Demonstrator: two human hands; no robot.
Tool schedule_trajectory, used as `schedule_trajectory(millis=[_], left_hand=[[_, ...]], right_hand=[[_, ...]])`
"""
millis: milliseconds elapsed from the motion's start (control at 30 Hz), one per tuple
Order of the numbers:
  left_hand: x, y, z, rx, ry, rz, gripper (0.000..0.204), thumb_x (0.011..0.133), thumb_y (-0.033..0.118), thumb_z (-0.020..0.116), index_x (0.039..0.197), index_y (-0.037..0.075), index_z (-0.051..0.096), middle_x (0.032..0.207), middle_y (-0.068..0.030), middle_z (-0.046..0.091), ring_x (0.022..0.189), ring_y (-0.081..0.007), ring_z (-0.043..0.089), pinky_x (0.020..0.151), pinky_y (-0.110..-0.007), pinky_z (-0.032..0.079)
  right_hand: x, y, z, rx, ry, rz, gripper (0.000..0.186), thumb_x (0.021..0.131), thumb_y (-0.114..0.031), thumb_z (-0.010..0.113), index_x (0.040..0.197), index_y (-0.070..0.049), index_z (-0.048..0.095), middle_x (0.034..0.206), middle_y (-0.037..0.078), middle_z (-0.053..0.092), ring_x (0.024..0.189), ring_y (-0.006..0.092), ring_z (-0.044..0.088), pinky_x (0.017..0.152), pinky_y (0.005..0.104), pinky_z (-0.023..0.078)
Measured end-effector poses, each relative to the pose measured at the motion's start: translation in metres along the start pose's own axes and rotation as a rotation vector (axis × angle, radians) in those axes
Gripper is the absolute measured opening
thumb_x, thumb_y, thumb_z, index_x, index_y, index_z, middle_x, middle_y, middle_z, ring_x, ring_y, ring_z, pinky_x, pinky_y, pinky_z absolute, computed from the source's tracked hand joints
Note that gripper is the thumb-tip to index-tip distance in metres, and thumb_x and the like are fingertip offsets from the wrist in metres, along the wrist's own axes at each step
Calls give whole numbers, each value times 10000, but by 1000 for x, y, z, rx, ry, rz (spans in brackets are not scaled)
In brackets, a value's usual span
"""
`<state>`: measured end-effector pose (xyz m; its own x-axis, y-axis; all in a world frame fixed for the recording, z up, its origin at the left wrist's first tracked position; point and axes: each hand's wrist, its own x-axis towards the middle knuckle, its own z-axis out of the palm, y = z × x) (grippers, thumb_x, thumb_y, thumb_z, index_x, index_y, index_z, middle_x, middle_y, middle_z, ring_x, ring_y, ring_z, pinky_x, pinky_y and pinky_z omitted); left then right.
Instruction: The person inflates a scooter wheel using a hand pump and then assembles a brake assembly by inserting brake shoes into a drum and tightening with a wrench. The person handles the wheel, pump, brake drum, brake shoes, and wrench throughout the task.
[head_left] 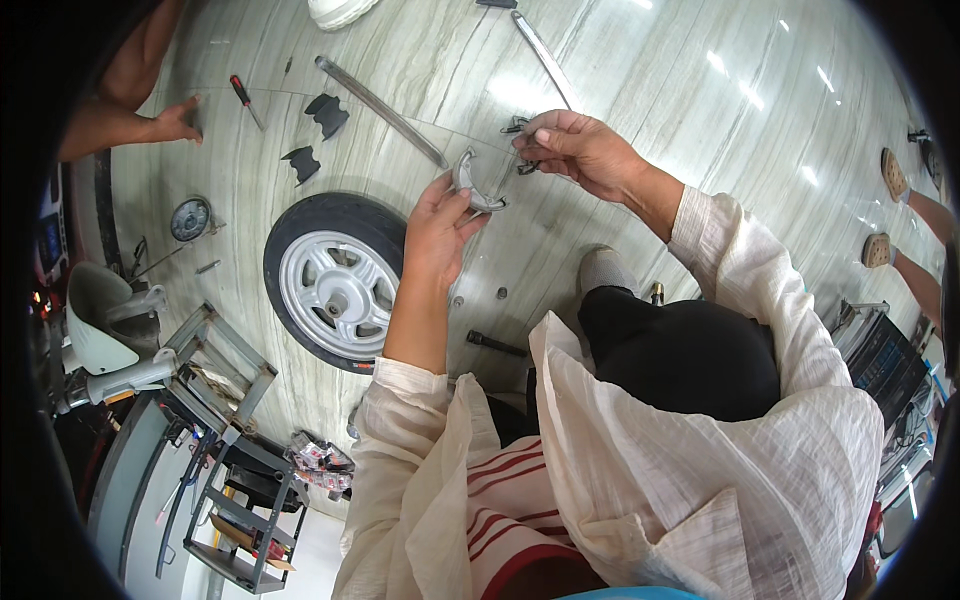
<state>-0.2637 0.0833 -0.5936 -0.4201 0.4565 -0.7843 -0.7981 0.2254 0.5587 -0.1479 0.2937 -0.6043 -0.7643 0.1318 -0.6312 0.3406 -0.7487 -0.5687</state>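
My left hand (pixel 442 222) is closed on a curved silver metal bracket (pixel 478 190), held above the floor. To the right of it, my right hand (pixel 570 155) has its fingertips drawn together on a small black part (pixel 525 167), partly hidden by the fingers. A long metal tube (pixel 380 110) lies just beyond the bracket, and a second bar (pixel 540 55) lies farther forward. Below my left hand is a black tire on a silver wheel (pixel 322 275).
Another person's hand (pixel 175 122) reaches in at upper left near a screwdriver (pixel 245 100) and black pieces (pixel 325 117). Sandalled feet (pixel 880 250) are at right. A metal frame (pixel 240 400), a round part (pixel 190 218) and my shoe (pixel 605 265) are also in view.
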Motion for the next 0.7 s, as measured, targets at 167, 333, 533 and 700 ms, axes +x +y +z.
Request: schedule_trajectory(millis=[167, 333, 533, 700], left_hand=[[-17, 13, 12, -18, -22, 33, 537, 940, 86, 579, 1406, -29, 337, 1160, -152, 587, 1033, -228, 611, 872, -387, 524], [-25, 21, 19, 30, 7, 83, 426, 939, 86, 568, 1334, -7, 440, 1120, -131, 639, 1012, -215, 638, 874, -386, 537], [-30, 25, 21, 19, -34, 67, 480, 935, 72, 584, 1371, -20, 407, 1132, -150, 610, 1000, -210, 620, 842, -362, 535], [-32, 23, 22, 63, -41, 85, 438, 941, 61, 566, 1356, -7, 443, 1118, -143, 623, 989, -204, 625, 838, -354, 534]], right_hand=[[-4, 8, 14, -7, -133, 43, 160, 928, -128, 633, 1062, -45, 660, 948, 34, 678, 822, 97, 598, 715, 237, 490], [-3, 17, 18, -50, -188, 17, 160, 893, -83, 654, 1040, -27, 684, 925, 36, 685, 787, 91, 568, 695, 240, 451], [-6, 16, 21, -78, -252, 44, 166, 875, -57, 659, 1032, -14, 692, 912, 35, 679, 751, 91, 530, 699, 239, 437], [-6, 16, 19, -140, -283, 69, 165, 874, -43, 651, 1030, -13, 694, 902, 32, 674, 761, 95, 538, 697, 244, 433]])
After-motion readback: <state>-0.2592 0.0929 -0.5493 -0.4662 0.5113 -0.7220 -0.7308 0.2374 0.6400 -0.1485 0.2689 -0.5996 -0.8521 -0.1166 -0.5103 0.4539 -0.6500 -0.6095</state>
